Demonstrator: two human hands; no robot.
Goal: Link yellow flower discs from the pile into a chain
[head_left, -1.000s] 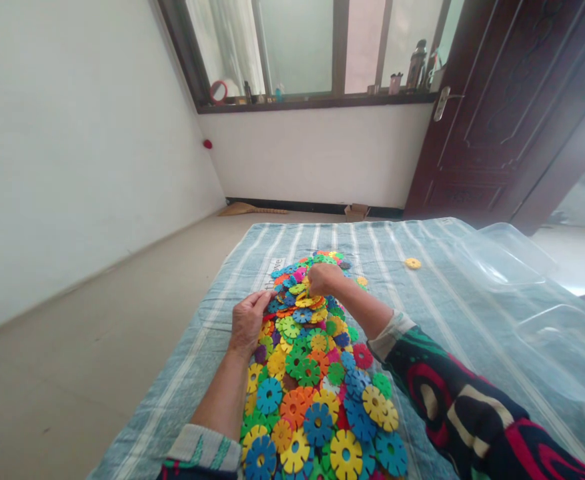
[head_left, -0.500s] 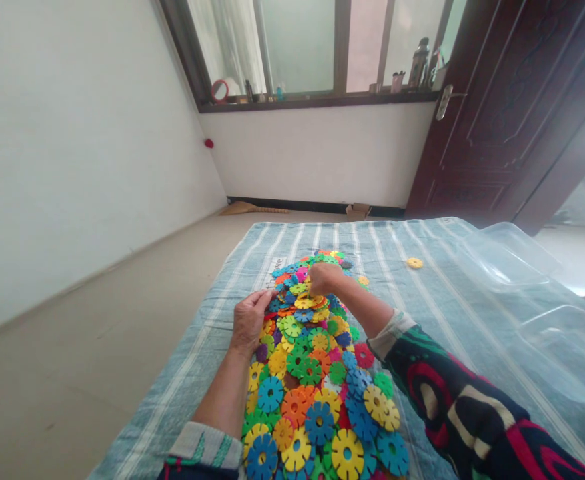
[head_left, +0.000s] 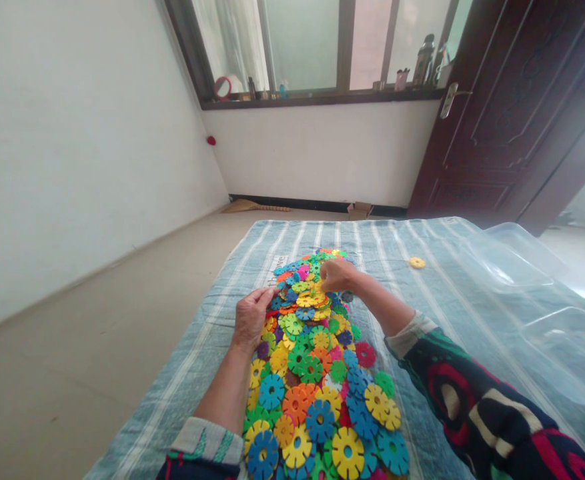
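Above striped blue cloth (head_left: 387, 313), curls the right hand (head_left: 337, 275) closed over the heap of notched discs (head_left: 299, 360), too hidden to tell of any hold. Pinches the left hand (head_left: 252, 319) shut at the heap's left edge, contents unclear. Farther right, shows a lone yellow disc (head_left: 417, 263), then clear plastic containers (head_left: 512, 257).

Right hand (head_left: 339, 275) shifts a bit right, away from the left hand; right forearm (head_left: 383, 305) and cuff (head_left: 411, 335) move right too. More green discs (head_left: 315, 269) now show left of its fist. Dark disc (head_left: 347, 297) now visible on near side of wrist; dark one beyond wrist and yellow one beside it now out of sight. View shifts slightly, windowsill (head_left: 322, 99) a bit higher.
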